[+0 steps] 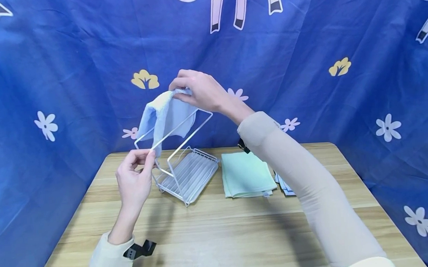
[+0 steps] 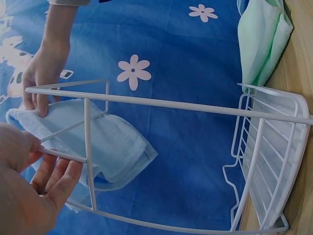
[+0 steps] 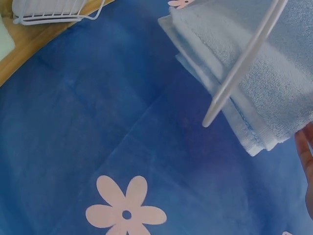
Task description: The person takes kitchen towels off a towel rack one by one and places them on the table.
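Note:
A white wire rack (image 1: 194,173) with a flat slatted tray at its base stands at the back left of the table. My left hand (image 1: 133,180) pinches a bar at the rack's upper end; in the left wrist view its fingers (image 2: 63,183) curl round that bar. A folded light blue towel (image 1: 177,117) hangs over the raised bars. Above it, my right hand (image 1: 202,89) grips the towel's top edge between thumb and fingers. The right wrist view shows the towel's layered corner (image 3: 254,139) behind a white bar, with only some fingers at the right edge.
To the right of the rack lies a folded mint-green towel (image 1: 247,174). Beside it, a blue-and-white cloth (image 1: 285,186) is partly hidden by my right sleeve (image 1: 311,181). A blue printed curtain (image 1: 202,45) rises behind the wooden table (image 1: 212,238) and along both sides.

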